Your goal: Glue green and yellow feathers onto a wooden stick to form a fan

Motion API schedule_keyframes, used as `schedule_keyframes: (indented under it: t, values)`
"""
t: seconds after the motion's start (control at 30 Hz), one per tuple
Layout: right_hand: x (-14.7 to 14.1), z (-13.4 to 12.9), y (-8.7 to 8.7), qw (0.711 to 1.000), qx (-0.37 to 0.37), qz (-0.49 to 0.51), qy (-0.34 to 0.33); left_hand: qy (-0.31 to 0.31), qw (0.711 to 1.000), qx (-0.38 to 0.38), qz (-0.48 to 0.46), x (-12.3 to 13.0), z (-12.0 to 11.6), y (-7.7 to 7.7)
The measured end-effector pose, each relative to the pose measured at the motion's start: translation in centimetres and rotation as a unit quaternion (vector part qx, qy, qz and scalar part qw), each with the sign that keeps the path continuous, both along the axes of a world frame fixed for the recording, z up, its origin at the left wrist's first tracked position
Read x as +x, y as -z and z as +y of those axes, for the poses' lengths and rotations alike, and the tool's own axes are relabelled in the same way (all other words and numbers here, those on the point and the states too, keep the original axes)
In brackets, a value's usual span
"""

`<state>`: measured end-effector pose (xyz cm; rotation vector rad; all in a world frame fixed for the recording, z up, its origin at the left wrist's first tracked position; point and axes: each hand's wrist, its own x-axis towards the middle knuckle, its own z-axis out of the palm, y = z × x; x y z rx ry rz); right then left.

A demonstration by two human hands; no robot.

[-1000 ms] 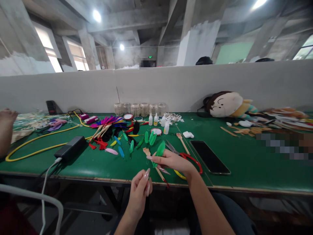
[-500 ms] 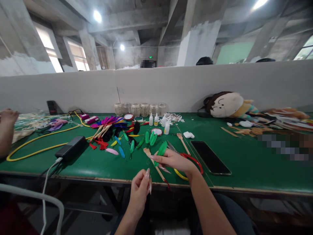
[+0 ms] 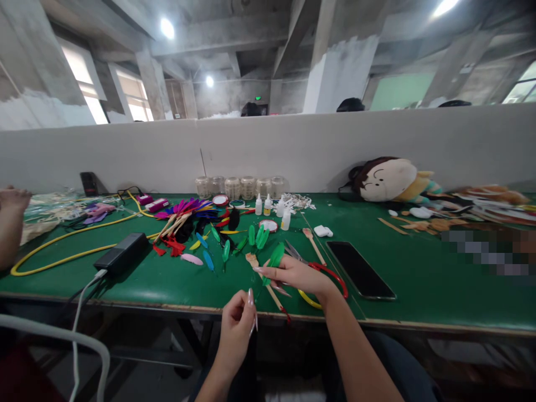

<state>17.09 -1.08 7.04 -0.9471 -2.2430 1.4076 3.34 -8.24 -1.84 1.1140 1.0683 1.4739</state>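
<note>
We are pinching a green feather (image 3: 275,258) in our right hand (image 3: 298,274), fingers closed on its base above a red-tipped wooden stick (image 3: 268,291) on the green workbench (image 3: 419,290), while our left hand (image 3: 237,329) is hanging apart from it off the bench edge, fingertips drawn together on nothing we can make out. With red-handled scissors (image 3: 330,272) lying just beside, we are risking the feather catching their blades if the hand shifts, and our long fingernails snagging its barbs.
</note>
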Motion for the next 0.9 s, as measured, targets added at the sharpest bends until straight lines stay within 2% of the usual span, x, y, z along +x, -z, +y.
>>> schedule_keyframes:
  t: [0.13,0.2,0.3,0.37,0.7,0.9]
  values:
    - [0.1,0.1,0.1,0.999,-0.017,0.027,0.001,-0.007,1.000,0.009,0.003,0.0,-0.1,0.3]
    - [0.7,0.5,0.2,0.998,-0.022,0.044,0.038,-0.015,1.000,0.013,-0.001,-0.3,-0.2,0.6]
    - [1.9,0.9,0.4,0.986,-0.022,0.103,0.132,-0.017,1.000,0.008,-0.006,-0.9,-0.2,1.0]
    - [2.4,0.8,0.3,0.979,-0.026,0.125,0.157,0.000,1.000,0.004,0.002,-1.2,-0.2,1.0]
    - [2.1,-0.1,-0.6,0.988,-0.031,0.052,0.139,0.086,0.988,0.031,0.123,-0.4,-0.5,0.6]
    - [1.9,-0.1,-0.5,0.987,-0.048,0.043,0.145,0.096,0.973,0.069,0.198,-0.2,-0.6,0.2]
